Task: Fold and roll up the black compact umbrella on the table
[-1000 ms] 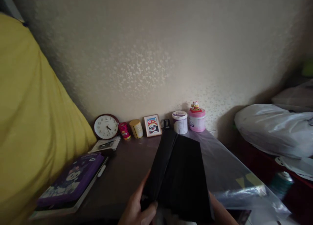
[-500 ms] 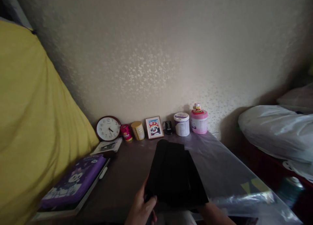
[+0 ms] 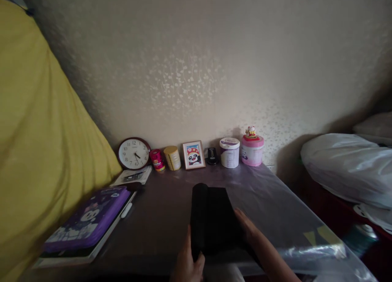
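In the head view, along the foot of the pale patterned wall, a row of objects lines the far edge of the plastic-covered table: a round brown-rimmed clock, a magenta can, a yellow-lidded canister, a framed panda picture, a small black device, a white-and-purple tub and a pink-and-white tub topped by a figurine. At left, a purple printed case lies on a stack beside the yellow draped cloth; at right bulges a white plastic bag.

The black folded case-like object lies between both hands, above the near part of the table. The left hand clasps its near left corner, thumb uppermost; the right hand meets its right edge, fingers partly hidden, so its grip cannot be told.

The object is matt and dark, with a rounded roll along its left side and a flatter panel at right; its near edge is indistinct.
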Available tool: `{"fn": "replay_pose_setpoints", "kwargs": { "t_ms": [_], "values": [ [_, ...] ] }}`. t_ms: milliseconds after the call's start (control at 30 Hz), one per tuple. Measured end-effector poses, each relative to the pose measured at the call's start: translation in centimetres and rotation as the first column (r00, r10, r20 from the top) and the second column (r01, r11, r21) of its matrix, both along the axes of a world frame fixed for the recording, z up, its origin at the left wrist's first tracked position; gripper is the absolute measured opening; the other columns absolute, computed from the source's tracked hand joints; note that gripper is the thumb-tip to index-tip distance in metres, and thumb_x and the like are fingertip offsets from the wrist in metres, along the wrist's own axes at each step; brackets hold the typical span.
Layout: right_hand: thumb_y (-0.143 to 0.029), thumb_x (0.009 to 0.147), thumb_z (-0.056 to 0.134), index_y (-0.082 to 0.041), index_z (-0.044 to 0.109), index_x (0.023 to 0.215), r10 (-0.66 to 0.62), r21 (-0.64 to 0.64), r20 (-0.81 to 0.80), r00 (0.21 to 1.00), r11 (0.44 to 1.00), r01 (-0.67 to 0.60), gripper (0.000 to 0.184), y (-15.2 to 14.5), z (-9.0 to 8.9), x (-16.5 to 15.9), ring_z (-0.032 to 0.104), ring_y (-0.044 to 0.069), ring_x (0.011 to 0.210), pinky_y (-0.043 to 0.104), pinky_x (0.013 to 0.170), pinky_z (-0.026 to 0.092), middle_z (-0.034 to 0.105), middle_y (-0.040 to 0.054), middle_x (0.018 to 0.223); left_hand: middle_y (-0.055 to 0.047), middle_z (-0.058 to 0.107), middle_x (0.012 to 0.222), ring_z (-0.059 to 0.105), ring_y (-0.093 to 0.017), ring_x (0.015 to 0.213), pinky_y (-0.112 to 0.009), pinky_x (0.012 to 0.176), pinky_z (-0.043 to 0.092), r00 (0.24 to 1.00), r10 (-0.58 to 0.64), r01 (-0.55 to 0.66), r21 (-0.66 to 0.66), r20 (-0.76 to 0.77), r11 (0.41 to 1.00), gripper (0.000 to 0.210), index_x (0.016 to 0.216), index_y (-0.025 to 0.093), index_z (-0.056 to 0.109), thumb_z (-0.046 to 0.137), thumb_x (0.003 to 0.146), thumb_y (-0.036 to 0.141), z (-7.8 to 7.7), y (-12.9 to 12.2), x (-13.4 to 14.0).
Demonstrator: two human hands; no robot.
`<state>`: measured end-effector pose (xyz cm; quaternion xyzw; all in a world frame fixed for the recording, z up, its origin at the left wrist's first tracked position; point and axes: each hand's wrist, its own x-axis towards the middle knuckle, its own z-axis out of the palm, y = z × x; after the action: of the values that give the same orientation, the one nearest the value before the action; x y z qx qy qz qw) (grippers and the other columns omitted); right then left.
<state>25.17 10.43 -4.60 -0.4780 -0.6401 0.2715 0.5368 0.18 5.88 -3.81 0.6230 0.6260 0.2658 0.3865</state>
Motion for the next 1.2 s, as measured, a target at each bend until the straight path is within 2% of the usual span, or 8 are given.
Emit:
{"fn": "replay_pose_setpoints", "kwargs": {
  "t_ms": [67,167,267,433,567,667,833,1200],
  "values": [
    [-0.042,0.073,0.056,-0.022,0.07,0.101,-0.004,-0.047,0.055,0.998,0.999,0.007,0.038,-0.4,0.2,0.5,0.061,0.027,0.101,0.038,0.093,0.046,0.069,0.0077,0.107,-0.009,0.041,0.144,0.046,-0.019,0.125,-0.027,0.1,0.04,0.992,-0.039,0.049,0.077,-0.12,0.996,0.078,0.147,0.014,0.011,0.047,0.078,0.018,-0.6,0.0,0.1],
    [-0.046,0.078,0.048,-0.021,0.068,0.103,-0.149,-0.165,0.11,0.983,0.972,0.166,0.041,-0.6,1.5,0.0,0.061,0.027,0.102,0.038,0.093,0.045,0.069,0.0095,0.107,-0.013,0.023,0.151,0.026,-0.017,0.137,-0.026,0.109,0.026,0.964,-0.099,0.124,0.088,-0.248,0.988,0.077,0.146,0.007,0.005,0.043,0.079,0.013,-1.4,0.1,0.4],
    [-0.049,0.084,0.036,-0.018,0.066,0.102,-0.309,-0.227,0.116,0.944,0.917,0.328,0.047,-0.5,2.8,-0.9,0.063,0.026,0.096,0.036,0.087,0.046,0.07,0.0109,0.099,-0.012,0.016,0.153,0.025,-0.016,0.137,-0.023,0.107,0.027,0.942,-0.133,0.157,0.056,-0.307,0.986,0.077,0.146,0.006,0.0,0.041,0.081,0.014,-1.9,0.1,0.5],
    [-0.054,0.082,0.038,-0.017,0.069,0.09,-0.38,-0.16,0.19,0.905,0.898,0.41,0.048,-0.7,3.5,-1.4,0.064,0.026,0.088,0.033,0.08,0.047,0.07,0.0113,0.093,-0.008,0.015,0.154,0.031,-0.017,0.135,-0.024,0.107,0.026,0.939,-0.111,0.128,0.03,-0.326,0.991,0.079,0.147,0.013,-0.001,0.042,0.08,0.015,-2.0,-0.1,0.7],
    [-0.053,0.081,0.041,-0.018,0.068,0.093,-0.36,-0.245,0.232,0.904,0.877,0.412,0.046,-0.9,3.9,-1.4,0.065,0.026,0.089,0.033,0.077,0.046,0.072,0.0098,0.094,-0.008,0.011,0.154,0.03,-0.016,0.136,-0.021,0.106,0.027,0.93,-0.134,0.153,0.029,-0.343,0.988,0.078,0.146,0.01,-0.001,0.04,0.08,0.014,-1.2,-0.3,0.9],
    [-0.051,0.08,0.042,-0.017,0.067,0.097,-0.314,-0.273,0.258,0.914,0.884,0.38,0.045,-0.8,4.1,-1.5,0.066,0.026,0.088,0.031,0.075,0.046,0.072,0.0089,0.093,-0.011,0.011,0.154,0.028,-0.016,0.136,-0.02,0.105,0.028,0.923,-0.131,0.149,0.022,-0.363,0.989,0.077,0.146,0.005,0.001,0.04,0.08,0.011,0.1,-0.5,1.2],
    [-0.051,0.079,0.044,-0.017,0.067,0.098,-0.29,-0.307,0.283,0.914,0.876,0.373,0.045,-0.7,4.0,-1.4,0.067,0.025,0.079,0.031,0.068,0.045,0.072,0.008,0.083,-0.011,0.012,0.154,0.025,-0.013,0.137,-0.018,0.106,0.026,0.923,-0.123,0.124,-0.018,-0.364,0.992,0.075,0.146,0.005,0.003,0.04,0.08,0.008,2.0,-0.9,1.7],
    [-0.045,0.072,0.05,-0.016,0.07,0.092,-0.28,-0.329,0.228,0.932,0.879,0.345,0.041,0.3,3.3,-0.4,0.066,0.027,0.076,0.034,0.067,0.046,0.073,0.0072,0.077,-0.012,0.015,0.153,0.026,-0.015,0.137,-0.021,0.106,0.027,0.934,-0.107,0.115,0.003,-0.34,0.993,0.076,0.146,0.006,0.005,0.042,0.08,0.007,2.2,-1.0,1.7]
  ]
}}
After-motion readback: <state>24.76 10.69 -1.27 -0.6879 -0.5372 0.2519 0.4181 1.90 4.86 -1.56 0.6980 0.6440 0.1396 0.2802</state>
